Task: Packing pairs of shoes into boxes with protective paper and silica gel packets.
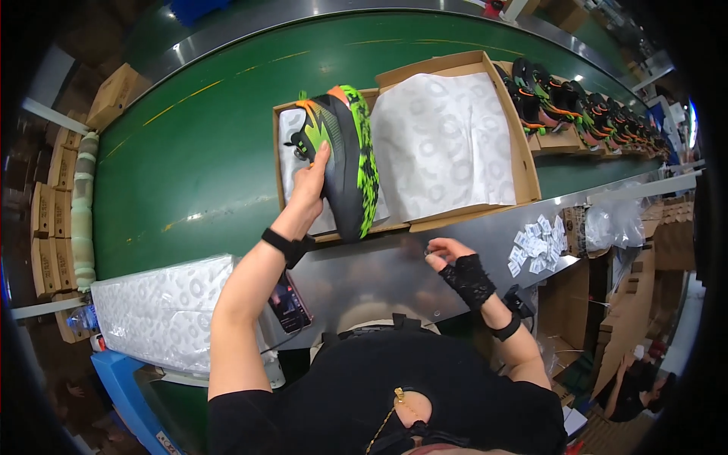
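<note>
our left hand fingers gripping one green-black shoe over one open box, right hand fingers curled, empty, above the counter

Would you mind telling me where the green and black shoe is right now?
In the head view, the shoe is left of centre, held by the left hand over the open shoebox on the green belt.

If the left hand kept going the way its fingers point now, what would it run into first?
The left hand already holds the black and green shoe, fingers pointing up and away. Pushing on, it would press the shoe into the open cardboard box lined with white tissue paper; depth is hard to judge.
</note>
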### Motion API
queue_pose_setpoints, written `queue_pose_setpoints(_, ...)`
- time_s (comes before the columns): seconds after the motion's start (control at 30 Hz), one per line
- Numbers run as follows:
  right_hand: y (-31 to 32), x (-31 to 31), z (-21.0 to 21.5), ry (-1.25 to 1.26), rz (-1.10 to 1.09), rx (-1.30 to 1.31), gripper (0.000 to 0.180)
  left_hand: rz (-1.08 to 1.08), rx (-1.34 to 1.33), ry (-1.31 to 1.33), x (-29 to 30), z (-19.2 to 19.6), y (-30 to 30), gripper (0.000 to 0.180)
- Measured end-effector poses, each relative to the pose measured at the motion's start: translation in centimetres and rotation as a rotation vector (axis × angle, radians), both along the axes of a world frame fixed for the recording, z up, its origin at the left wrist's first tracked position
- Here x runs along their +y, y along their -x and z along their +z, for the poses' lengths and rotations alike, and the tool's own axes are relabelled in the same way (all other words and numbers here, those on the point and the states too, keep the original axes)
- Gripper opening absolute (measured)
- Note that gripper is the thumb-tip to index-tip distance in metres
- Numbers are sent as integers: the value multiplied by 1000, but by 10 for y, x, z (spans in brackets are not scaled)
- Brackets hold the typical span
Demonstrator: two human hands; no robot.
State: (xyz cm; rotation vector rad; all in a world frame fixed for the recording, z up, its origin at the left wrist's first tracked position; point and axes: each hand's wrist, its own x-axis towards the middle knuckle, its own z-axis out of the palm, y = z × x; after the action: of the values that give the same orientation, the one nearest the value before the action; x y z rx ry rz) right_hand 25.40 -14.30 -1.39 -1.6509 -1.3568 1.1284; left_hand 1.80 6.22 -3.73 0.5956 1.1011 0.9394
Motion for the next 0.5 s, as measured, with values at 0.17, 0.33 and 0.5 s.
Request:
queue_pose_setpoints(0.17, 12, 28, -43, 16, -242, 411, 33, -202, 291, 129, 33, -67, -38, 58)
queue_pose_setpoints(0.33, 23, 67, -56, -30, -643, 195, 31, -327, 241, 146, 23, -46, -33, 45)
queue_pose_setpoints(0.5, 36, 93, -49, -628, -245, -673, 55, 27, 81, -192, 5, -5, 58, 49)
